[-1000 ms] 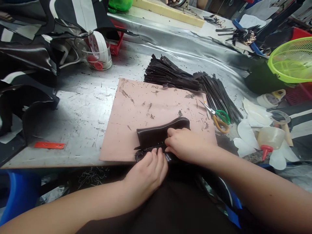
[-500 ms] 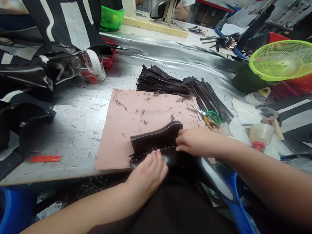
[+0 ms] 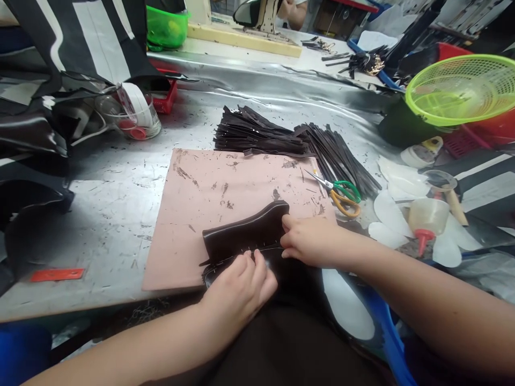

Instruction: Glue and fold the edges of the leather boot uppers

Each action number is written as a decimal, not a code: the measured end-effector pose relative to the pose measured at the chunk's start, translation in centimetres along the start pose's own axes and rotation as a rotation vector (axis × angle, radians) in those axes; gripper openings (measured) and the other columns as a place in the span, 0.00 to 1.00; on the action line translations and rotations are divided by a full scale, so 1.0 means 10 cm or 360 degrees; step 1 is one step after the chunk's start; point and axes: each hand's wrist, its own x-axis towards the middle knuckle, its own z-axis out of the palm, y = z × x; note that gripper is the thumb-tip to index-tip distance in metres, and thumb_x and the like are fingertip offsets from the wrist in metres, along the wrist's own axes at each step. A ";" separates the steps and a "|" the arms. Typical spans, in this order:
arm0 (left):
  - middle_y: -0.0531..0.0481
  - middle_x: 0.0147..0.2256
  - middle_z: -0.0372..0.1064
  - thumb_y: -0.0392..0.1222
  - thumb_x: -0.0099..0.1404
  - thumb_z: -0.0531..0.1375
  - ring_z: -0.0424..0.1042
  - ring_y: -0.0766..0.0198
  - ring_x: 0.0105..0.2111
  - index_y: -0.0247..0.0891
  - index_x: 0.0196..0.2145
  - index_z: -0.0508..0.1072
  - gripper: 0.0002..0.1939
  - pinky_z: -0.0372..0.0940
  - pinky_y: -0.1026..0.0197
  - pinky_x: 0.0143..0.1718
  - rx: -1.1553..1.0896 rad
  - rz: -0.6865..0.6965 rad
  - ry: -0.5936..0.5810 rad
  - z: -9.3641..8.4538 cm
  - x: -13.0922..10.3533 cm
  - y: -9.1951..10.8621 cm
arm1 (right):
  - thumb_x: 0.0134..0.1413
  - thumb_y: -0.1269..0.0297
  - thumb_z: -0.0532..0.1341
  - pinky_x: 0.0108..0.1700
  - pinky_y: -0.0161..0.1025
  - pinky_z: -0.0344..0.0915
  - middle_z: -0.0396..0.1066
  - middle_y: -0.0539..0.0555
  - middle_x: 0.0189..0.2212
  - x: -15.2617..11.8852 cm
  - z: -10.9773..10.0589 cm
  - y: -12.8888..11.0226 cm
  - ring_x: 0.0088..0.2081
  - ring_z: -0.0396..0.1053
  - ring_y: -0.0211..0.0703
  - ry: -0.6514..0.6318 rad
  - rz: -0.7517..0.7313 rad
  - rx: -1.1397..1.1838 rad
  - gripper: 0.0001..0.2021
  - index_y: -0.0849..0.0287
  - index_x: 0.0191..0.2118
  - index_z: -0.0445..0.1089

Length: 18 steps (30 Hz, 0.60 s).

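A dark leather piece (image 3: 245, 230) with a raised, curved flap lies over the front edge of a pink board (image 3: 193, 198). Along its seam, my left hand (image 3: 243, 281) pinches the near layer, fingertips at the stitched edge. To the right, my right hand (image 3: 308, 240) grips the same piece near the flap's right end, fingers bent together. The lower part of the leather hangs toward my lap, partly hidden by my hands. Scissors (image 3: 338, 194) with green and orange handles rest at the board's right edge.
Black strips (image 3: 261, 134) are piled behind the board. An orange-red strip (image 3: 57, 275) lies at the left, near a clear jar (image 3: 139, 118). A glue bottle (image 3: 428, 217) and a green basket (image 3: 462, 91) are at the right. Part of another person shows at the back.
The view has shifted, so most things on the table appear further left. Both hands keep hold of the leather piece, and a pale area below my right hand shows more fully.
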 end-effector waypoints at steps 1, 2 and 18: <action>0.38 0.47 0.67 0.42 0.56 0.57 0.68 0.51 0.41 0.33 0.40 0.66 0.15 0.56 0.53 0.40 -0.0025 0.0002 -0.0006 0.00 0.00 -0.01 | 0.55 0.60 0.55 0.23 0.34 0.50 0.62 0.54 0.34 0.00 0.00 0.01 0.28 0.67 0.39 -0.0016 -0.0020 0.0000 0.11 0.55 0.32 0.74; 0.39 0.48 0.66 0.43 0.57 0.57 0.68 0.51 0.42 0.34 0.41 0.66 0.15 0.56 0.53 0.40 -0.0039 0.0001 -0.0016 0.00 0.00 -0.02 | 0.55 0.59 0.55 0.23 0.34 0.51 0.62 0.54 0.34 -0.01 -0.01 0.01 0.27 0.67 0.39 -0.0031 -0.0036 0.0004 0.11 0.54 0.32 0.74; 0.37 0.46 0.68 0.35 0.59 0.52 0.66 0.51 0.46 0.28 0.45 0.68 0.17 0.55 0.52 0.44 0.0088 0.0094 0.0006 0.04 0.25 0.09 | 0.44 0.50 0.61 0.27 0.36 0.56 0.67 0.53 0.27 -0.15 -0.05 0.22 0.27 0.65 0.41 0.0020 0.0100 0.0326 0.16 0.59 0.21 0.67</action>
